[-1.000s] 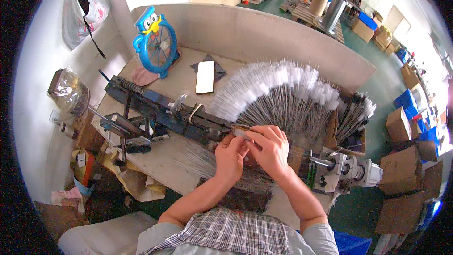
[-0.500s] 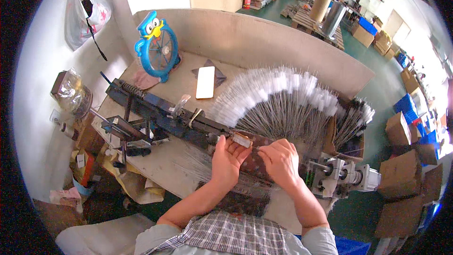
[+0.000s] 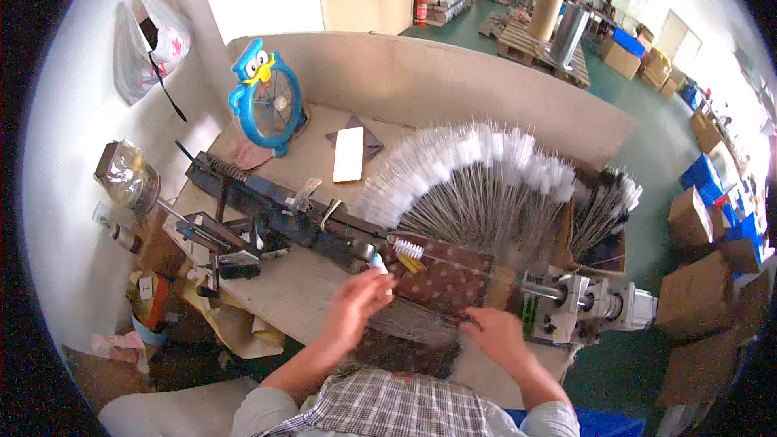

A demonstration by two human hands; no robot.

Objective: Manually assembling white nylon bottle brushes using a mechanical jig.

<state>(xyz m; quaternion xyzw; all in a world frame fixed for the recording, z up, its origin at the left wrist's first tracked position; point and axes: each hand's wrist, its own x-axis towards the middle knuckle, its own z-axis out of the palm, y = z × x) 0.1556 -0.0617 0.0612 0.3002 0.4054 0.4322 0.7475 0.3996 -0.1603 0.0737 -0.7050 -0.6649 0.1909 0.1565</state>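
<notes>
A small brush with white bristles [image 3: 407, 248] lies at the left part of the brown spotted work surface [image 3: 449, 282], its thin wire stem running rightward. Short yellow pieces [image 3: 410, 264] rest just below its bristles. My left hand [image 3: 362, 301] hovers left of these, apart from the brush, fingers loosely bent and slightly blurred; a pale bluish-white covering shows at one raised fingertip. At the surface's near right edge, my right hand [image 3: 495, 333] has its fingertips pinched together by a pile of thin wires [image 3: 417, 322]; whatever they hold is too small to make out.
Many white-bristled wire brushes [image 3: 477, 154] fan out behind the surface. A dark metal rail fixture [image 3: 271, 198] stretches to the left; a motor with a shaft [image 3: 599, 303] sits right. Behind are a phone [image 3: 348, 155] and a blue round fan [image 3: 271, 105]. A box of brushes [image 3: 599, 226] stands right.
My hands have separated and come nearer my body, left hand leftward, right hand down. The white brush, earlier at my left fingers, now lies free. The whole view has shifted slightly.
</notes>
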